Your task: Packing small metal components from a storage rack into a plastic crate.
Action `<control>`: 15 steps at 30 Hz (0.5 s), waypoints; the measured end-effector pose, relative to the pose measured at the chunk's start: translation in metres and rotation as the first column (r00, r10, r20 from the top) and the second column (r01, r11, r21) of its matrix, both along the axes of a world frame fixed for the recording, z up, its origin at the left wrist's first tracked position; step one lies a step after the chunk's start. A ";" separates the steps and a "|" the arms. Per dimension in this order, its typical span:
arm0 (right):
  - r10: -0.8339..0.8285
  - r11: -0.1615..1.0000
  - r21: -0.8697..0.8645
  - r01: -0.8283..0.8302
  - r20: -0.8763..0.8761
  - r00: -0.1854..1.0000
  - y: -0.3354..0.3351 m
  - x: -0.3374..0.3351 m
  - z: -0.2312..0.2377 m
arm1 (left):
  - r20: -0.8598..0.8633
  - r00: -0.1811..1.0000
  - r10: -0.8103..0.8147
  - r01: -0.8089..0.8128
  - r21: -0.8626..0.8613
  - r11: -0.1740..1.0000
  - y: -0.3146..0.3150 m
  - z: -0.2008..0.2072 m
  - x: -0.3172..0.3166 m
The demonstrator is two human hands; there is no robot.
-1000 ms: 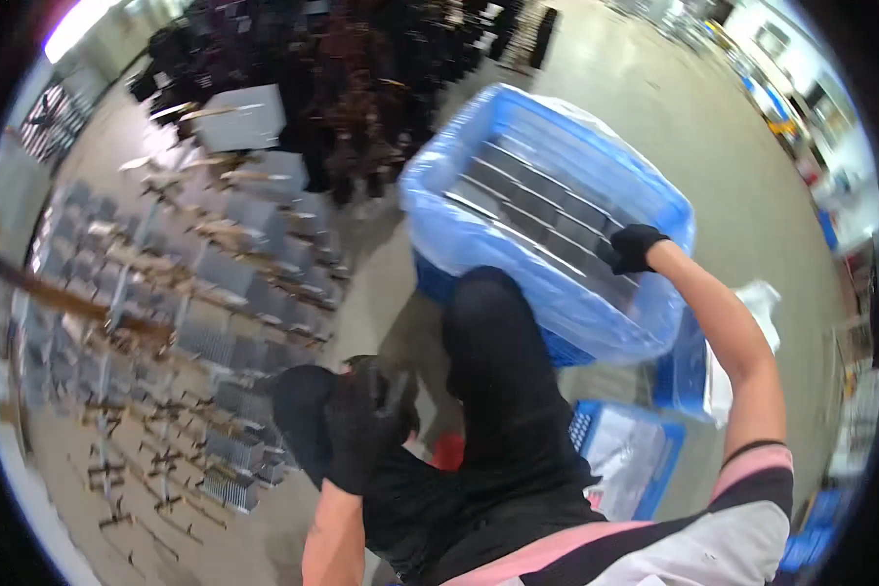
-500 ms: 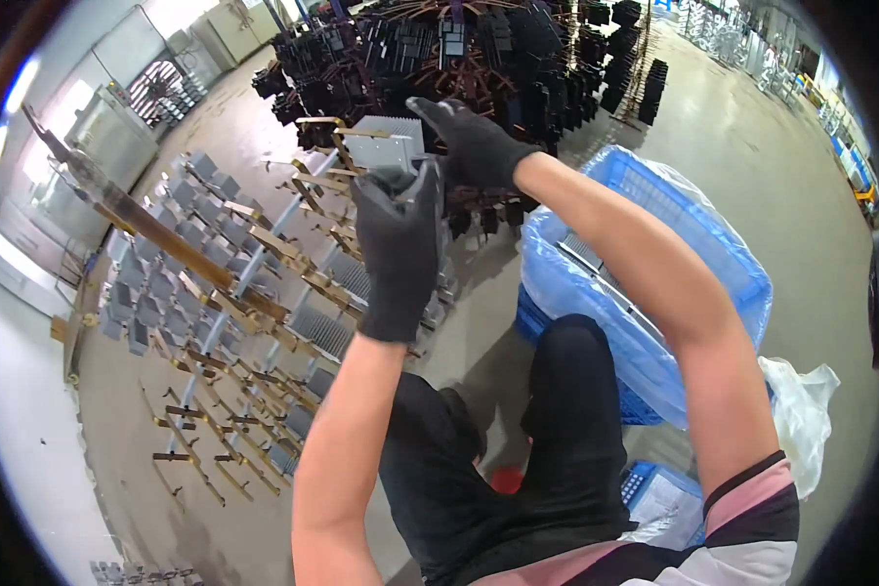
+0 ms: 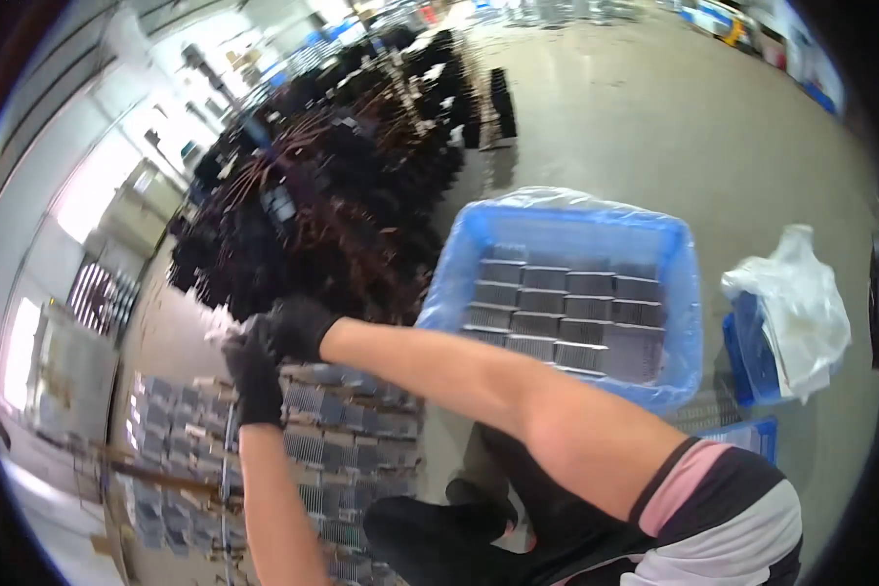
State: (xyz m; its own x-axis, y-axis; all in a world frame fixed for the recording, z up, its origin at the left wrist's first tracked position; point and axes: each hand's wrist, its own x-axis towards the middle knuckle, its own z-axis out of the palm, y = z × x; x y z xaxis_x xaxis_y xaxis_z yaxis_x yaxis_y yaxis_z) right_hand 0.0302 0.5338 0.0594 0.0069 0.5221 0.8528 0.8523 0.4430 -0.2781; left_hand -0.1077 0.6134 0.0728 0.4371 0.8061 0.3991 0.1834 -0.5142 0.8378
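Both hands wear dark gloves and meet at the left, above a rack (image 3: pixel 227 459) hung with rows of grey finned metal blocks, which look like heat sinks (image 3: pixel 347 415). My left hand (image 3: pixel 255 379) reaches up from below, its fingers smeared by motion. Against it lies my right hand (image 3: pixel 298 330), its arm stretched across from the right and its fingers mostly hidden. A pale, blurred patch (image 3: pixel 223 324) shows by the fingertips; I cannot make out whether it is a part or glare. To the right, a blue crate (image 3: pixel 691 293) lined with clear plastic holds rows of finned blocks (image 3: pixel 542 303).
Behind my hands stands a large rack of black parts (image 3: pixel 361 195). A rusty bar (image 3: pixel 161 474) sticks out from the near rack at the left. White plastic bags (image 3: pixel 801 303) rest on a blue bin (image 3: pixel 747 352) at the right, with a blue tray (image 3: pixel 767 439) nearer me.
My view has swung right, so the crate and its contents now show fully. Both hands appear farther left, and the finned block close to them earlier is no longer distinct.
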 end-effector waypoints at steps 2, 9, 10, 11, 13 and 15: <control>-0.176 0.980 -0.097 0.176 0.009 0.984 -0.013 0.021 -0.013 | 0.041 0.995 0.087 -0.074 -0.258 0.963 -0.044 0.028 0.038; -0.145 0.934 -0.329 0.137 0.000 0.989 -0.034 0.003 0.007 | 0.029 0.999 0.018 -0.002 -0.480 0.877 -0.075 0.066 0.028; -0.119 0.929 -0.356 0.099 -0.034 0.992 -0.035 0.003 0.009 | 0.034 0.999 0.021 -0.002 -0.472 0.881 -0.074 0.066 0.027; -0.091 0.922 -0.384 0.058 -0.068 0.994 -0.035 0.002 0.011 | 0.055 0.997 0.053 -0.019 -0.488 0.873 -0.070 0.062 0.024; -0.045 0.913 -0.408 0.004 -0.092 0.995 -0.027 -0.008 0.018 | 0.099 0.987 0.127 -0.057 -0.525 0.849 -0.062 0.058 0.014; -0.069 0.896 -0.442 0.026 -0.081 0.994 -0.013 0.008 0.008 | 0.131 0.985 0.110 -0.023 -0.534 0.845 -0.066 0.062 0.031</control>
State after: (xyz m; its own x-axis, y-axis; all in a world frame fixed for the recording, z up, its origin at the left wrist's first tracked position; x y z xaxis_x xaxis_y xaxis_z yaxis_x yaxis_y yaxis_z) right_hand 0.0384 0.5205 0.0669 0.1087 0.8410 0.5301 0.8304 0.2163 -0.5135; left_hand -0.0769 0.5471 0.1351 0.3439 0.9381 -0.0401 0.0503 0.0242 0.9984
